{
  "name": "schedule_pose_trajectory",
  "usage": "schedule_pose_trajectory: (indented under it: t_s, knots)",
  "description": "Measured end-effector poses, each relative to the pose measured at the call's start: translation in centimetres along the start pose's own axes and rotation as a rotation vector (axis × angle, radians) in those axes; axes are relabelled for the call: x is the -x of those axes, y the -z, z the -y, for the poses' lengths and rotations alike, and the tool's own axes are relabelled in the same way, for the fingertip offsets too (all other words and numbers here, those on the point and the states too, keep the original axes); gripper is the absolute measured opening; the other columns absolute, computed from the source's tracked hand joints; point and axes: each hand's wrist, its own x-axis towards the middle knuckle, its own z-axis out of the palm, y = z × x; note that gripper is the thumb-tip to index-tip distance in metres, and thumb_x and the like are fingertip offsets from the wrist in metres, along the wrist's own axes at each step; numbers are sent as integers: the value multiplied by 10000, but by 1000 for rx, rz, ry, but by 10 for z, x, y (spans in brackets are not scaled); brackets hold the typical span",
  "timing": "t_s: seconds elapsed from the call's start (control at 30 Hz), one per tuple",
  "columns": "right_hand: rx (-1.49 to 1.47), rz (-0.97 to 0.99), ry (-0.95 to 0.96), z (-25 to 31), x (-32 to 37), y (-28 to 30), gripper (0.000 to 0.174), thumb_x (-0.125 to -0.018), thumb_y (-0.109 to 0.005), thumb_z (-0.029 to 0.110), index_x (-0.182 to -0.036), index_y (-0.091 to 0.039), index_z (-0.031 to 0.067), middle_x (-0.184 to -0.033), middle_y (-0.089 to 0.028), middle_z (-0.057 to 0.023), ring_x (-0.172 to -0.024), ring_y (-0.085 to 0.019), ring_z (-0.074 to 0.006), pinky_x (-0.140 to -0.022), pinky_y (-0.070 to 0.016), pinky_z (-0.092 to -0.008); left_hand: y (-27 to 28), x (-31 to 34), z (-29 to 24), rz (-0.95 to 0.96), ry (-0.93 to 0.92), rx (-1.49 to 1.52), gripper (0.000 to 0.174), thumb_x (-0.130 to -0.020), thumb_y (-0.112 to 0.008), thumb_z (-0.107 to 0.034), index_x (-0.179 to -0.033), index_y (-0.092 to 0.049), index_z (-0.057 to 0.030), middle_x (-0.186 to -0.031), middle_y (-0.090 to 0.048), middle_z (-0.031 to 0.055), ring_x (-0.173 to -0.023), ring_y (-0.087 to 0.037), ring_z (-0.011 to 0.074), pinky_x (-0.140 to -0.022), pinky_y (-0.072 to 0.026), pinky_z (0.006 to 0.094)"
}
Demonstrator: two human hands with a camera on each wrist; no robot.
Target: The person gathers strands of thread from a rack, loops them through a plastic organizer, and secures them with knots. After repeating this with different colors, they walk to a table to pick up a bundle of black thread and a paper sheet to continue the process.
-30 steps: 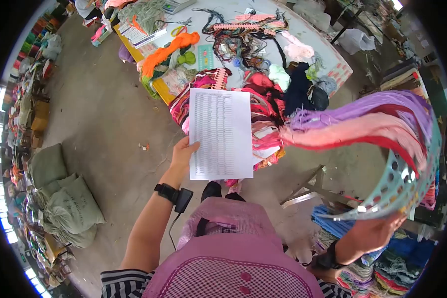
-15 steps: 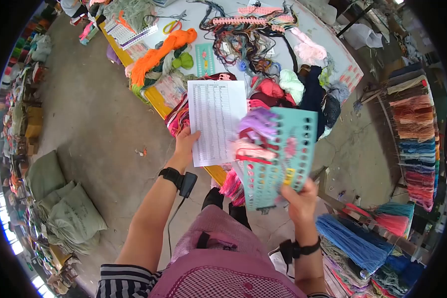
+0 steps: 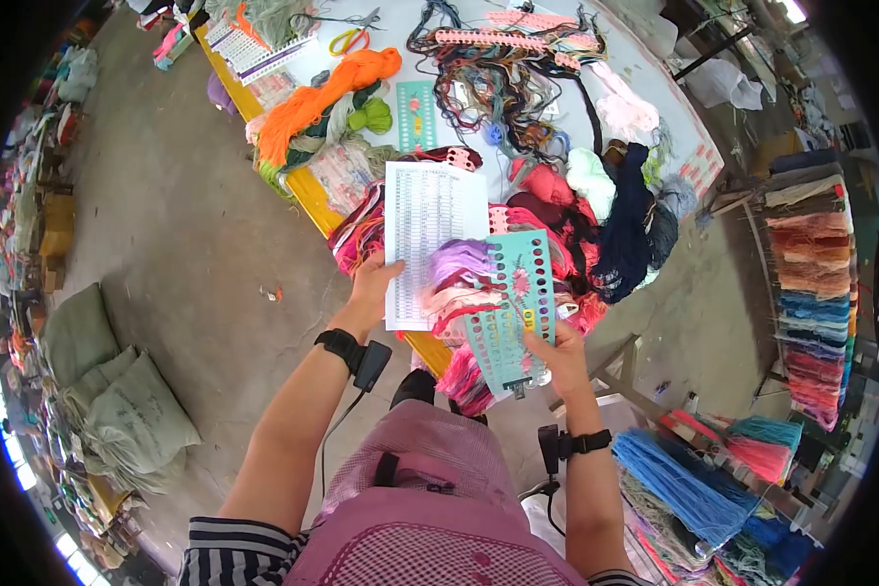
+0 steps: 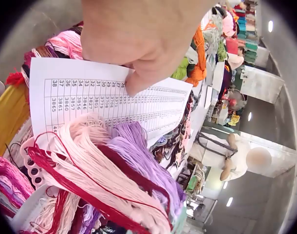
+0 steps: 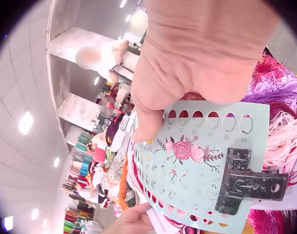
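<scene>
Left hand (image 3: pixel 371 285) pinches printed number sheet (image 3: pixel 434 230), right hand (image 3: pixel 565 357) grips punched teal thread card (image 3: pixel 522 285) beside sheet, purple-and-pink floss (image 3: pixel 460 260) kinda overlapping sheet.

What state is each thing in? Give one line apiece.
Printed sheet: unfolded, held in the left hand
Teal punched card: held in the right hand
Black clip: clamped on the card
Pink threads: draped in a loose bunch
Scissors: on the table, open or closed unclear
Orange yarn: heaped at the table's edge
Sacks: bulging, piled on the floor
</scene>
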Motion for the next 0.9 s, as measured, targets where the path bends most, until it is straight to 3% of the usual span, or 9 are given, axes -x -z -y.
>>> schedule_pose_trajectory:
  t_s: [0.13,0.3,0.43,0.5,0.6,0.8,0.9]
  knots:
    - [-64,42,-53,3,-15,6,220,-841,-721,71,-1052,-683,21,-905,-691,5,-739,-595,-44,-655,-477,-218,-2,0,3,-3,-17,55,266,-899,-535,12,-1158,-593,31,-1094,-658,129,-934,-654,225,-843,-528,365]
    - [177,95,-149,-35,-54,27,265,-831,-731,86,-1080,-666,21,-947,-699,-35,-751,-619,-57,-658,-493,-225,8,-2,12,-61,-60,65,267,-889,-533,20,-1148,-598,31,-1052,-665,123,-894,-659,230,-815,-534,367]
    - [250,106,-153,-41,-68,30,257,-825,-736,106,-1055,-664,17,-905,-691,-20,-736,-609,-66,-661,-489,-242,11,1,13,-127,-43,27,277,-875,-543,22,-1146,-599,39,-1040,-666,123,-884,-660,231,-805,-532,364]
    - [355,104,-31,-43,-73,34,272,-796,-750,181,-995,-679,9,-853,-690,-26,-729,-612,-94,-678,-481,-272,6,1,14,-161,-49,7,280,-871,-549,19,-1146,-597,43,-1040,-665,126,-885,-659,231,-804,-531,364]
    - [497,58,-6,-45,-76,39,303,-780,-758,217,-987,-675,13,-842,-691,-43,-739,-621,-110,-691,-485,-284,5,1,18,-221,-71,7,287,-866,-561,9,-1148,-594,49,-1038,-664,129,-892,-658,233,-809,-529,368]
    - [588,69,-89,-40,-80,44,357,-753,-772,299,-915,-652,5,-833,-678,-91,-763,-628,-142,-687,-486,-309,-3,9,16,-277,-76,-26,267,-866,-564,6,-1128,-600,44,-1041,-666,133,-908,-657,243,-818,-528,367]
    - [780,64,-55,-39,-85,45,400,-729,-780,346,-859,-617,4,-777,-650,-118,-748,-629,-171,-677,-484,-325,-7,11,16,-308,-93,53,205,-850,-620,-10,-1050,-649,17,-929,-689,73,-790,-654,169,-721,-513,308]
